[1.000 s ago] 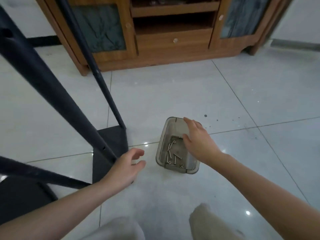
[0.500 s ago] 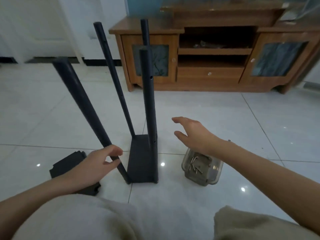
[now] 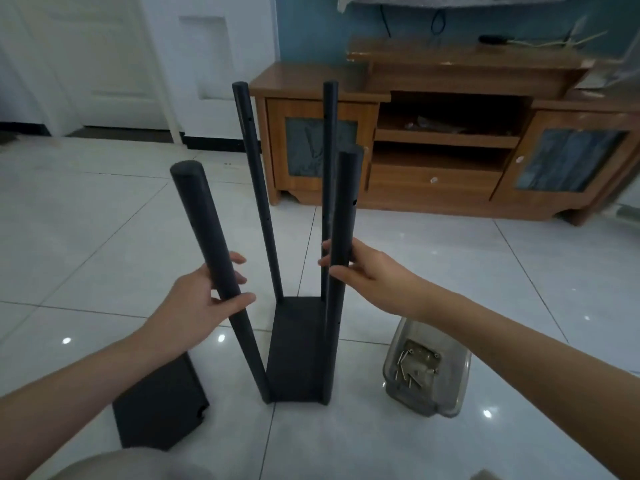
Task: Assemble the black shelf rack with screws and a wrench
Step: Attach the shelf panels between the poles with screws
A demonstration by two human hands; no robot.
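Poles point(image 3: 258, 188), four, stand on one panel point(image 3: 294, 351); left hand point(image 3: 194, 303) grips one, right hand point(image 3: 377, 275) another, one screw box point(image 3: 457, 382) beneath it.

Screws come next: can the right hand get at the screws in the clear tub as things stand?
Probably yes, once it lets go: the right hand grips the near right pole, but the tub sits open just below that forearm, nothing over the screws.

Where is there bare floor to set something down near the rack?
Bare tile lies left of the rack, toward the white door, and between rack and wooden cabinet. Crowded: black panel front left, screw container front right, left hand and right hand gripping front posts.
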